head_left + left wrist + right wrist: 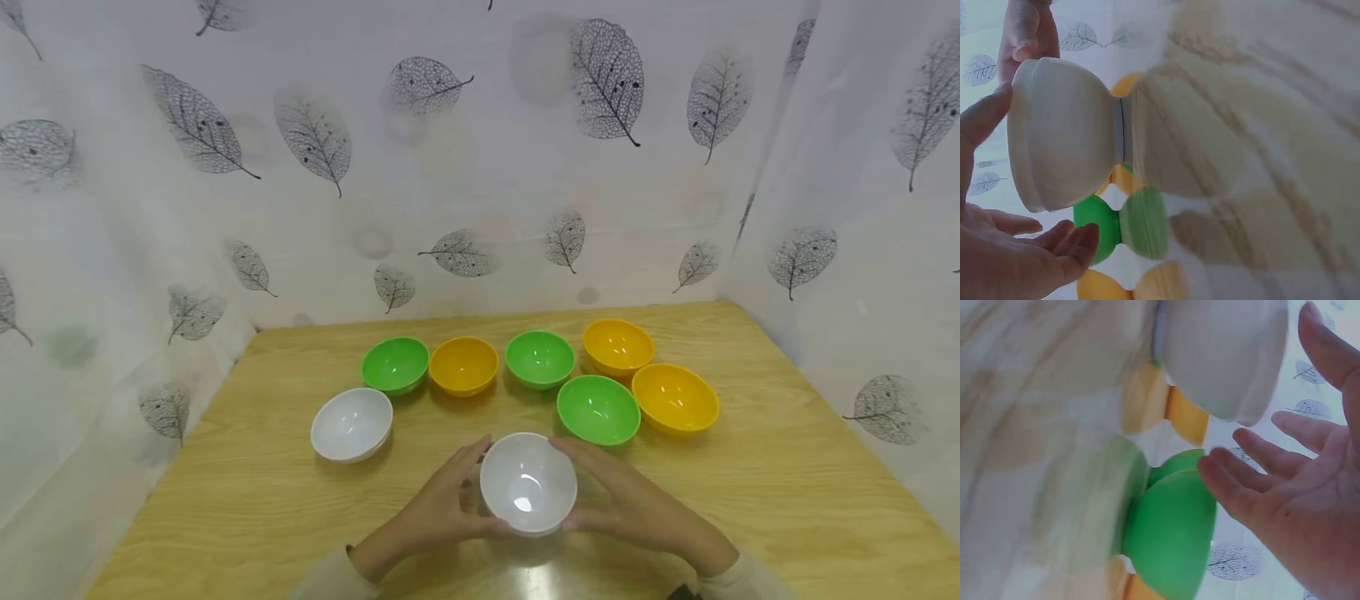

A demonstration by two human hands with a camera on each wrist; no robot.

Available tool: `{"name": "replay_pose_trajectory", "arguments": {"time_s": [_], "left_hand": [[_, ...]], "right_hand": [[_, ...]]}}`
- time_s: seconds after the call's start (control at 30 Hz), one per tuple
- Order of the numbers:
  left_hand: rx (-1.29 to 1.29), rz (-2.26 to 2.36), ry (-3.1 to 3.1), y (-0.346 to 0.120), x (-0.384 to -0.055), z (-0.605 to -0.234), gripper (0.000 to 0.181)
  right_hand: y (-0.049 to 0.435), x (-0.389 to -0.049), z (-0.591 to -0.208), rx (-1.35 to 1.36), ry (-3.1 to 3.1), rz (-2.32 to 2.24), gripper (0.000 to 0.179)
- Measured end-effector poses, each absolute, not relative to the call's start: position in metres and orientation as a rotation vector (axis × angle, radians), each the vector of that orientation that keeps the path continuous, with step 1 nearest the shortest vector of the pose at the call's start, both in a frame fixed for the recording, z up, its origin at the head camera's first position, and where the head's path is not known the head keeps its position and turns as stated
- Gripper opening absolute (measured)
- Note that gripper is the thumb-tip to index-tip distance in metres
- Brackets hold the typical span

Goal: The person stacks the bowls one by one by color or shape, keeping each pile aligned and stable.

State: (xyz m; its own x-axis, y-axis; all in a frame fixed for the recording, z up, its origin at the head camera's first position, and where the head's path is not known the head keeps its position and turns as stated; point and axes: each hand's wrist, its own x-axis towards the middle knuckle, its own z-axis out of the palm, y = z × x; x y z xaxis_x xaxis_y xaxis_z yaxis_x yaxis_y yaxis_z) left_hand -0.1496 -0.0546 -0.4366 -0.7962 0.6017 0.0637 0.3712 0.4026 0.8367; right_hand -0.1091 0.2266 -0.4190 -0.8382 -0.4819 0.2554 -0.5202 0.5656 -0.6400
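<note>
A glossy white bowl [528,483] stands upright at the near middle of the table, between both hands. In the left wrist view its base meets its own reflection on the tabletop. My left hand [450,504] is at its left side, thumb tip at the rim and the other fingers spread loosely below in the left wrist view. On the opposite side is my right hand [630,504]. The right wrist view shows that hand's fingers [1241,487] spread, with a gap between the thumb and the white bowl's wall [1225,356].
A second white bowl [352,425] sits left. Behind stand green bowls [395,367], [540,360] with an orange bowl [463,367] between. Another green bowl [598,410] and two orange bowls [618,347], [675,398] cluster right. A leaf-print curtain [480,167] borders the wooden table [247,467].
</note>
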Motion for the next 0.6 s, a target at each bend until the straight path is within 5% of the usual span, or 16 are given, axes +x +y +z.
{"name": "replay_pose_trajectory", "arguments": {"time_s": [0.13, 0.4, 0.6], "left_hand": [[0.853, 1.293, 2.474, -0.058, -0.150, -0.432, 0.091], [0.949, 1.598, 2.572, -0.085, -0.163, -0.416, 0.020], [0.845, 1.769, 2.709, -0.117, -0.173, -0.399, 0.015]], "right_hand": [[0.224, -0.108, -0.413, 0.784, -2.666, 1.061, 0.073], [0.197, -0.115, -0.385, 0.667, -2.268, 1.193, 0.042], [0.165, -0.116, -0.369, 0.587, -2.200, 1.572, 0.025]]}}
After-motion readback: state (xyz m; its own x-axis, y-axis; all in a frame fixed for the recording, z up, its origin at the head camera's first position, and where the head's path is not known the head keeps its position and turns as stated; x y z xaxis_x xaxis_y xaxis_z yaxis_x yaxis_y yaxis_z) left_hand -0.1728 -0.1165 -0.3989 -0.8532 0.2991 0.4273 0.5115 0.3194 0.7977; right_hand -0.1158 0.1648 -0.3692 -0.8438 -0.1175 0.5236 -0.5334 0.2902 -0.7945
